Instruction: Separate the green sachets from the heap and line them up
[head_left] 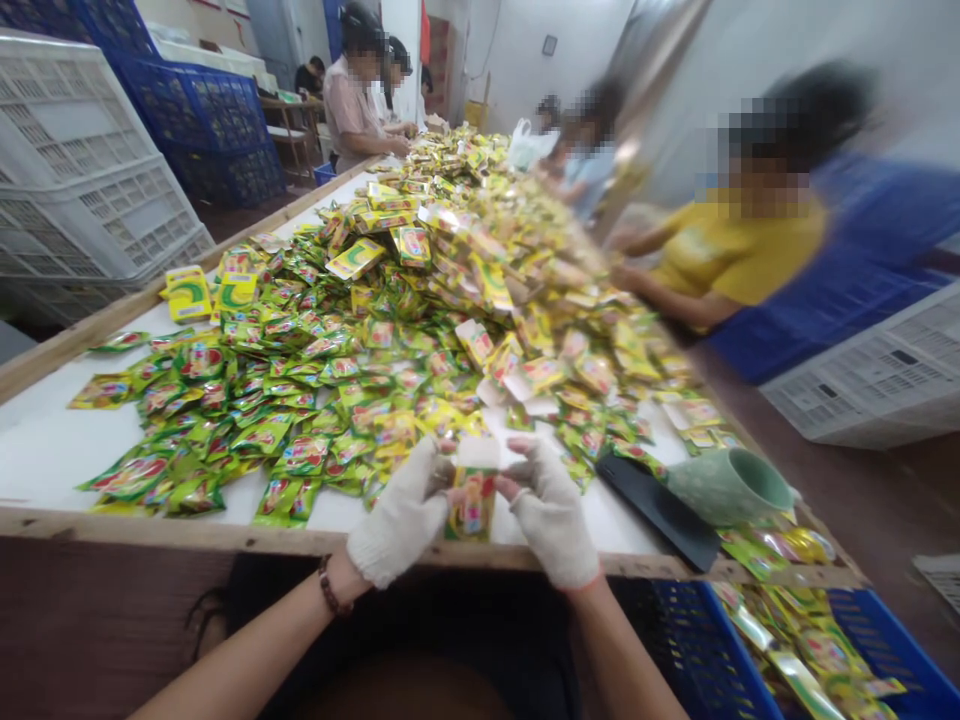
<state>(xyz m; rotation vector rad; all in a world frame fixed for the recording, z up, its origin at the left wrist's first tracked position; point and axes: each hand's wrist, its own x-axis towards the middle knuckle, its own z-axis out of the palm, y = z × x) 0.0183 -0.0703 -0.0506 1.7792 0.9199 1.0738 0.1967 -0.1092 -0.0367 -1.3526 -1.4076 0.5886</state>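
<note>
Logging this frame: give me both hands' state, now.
Left hand: closed, pinching the small packet.
Right hand: closed on the same packet's other side.

sachet (pixel 471 505) — green-yellow, small | upright, perhaps tilted | above table's near edge — gripped both sides

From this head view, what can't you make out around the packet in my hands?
- Packet print: too small and blurred to read.
- Left hand and right hand fingertips: covered by white gloves.
- Blue crate: cut off by the frame's lower edge.
- Far right packets: smeared by motion blur.
</note>
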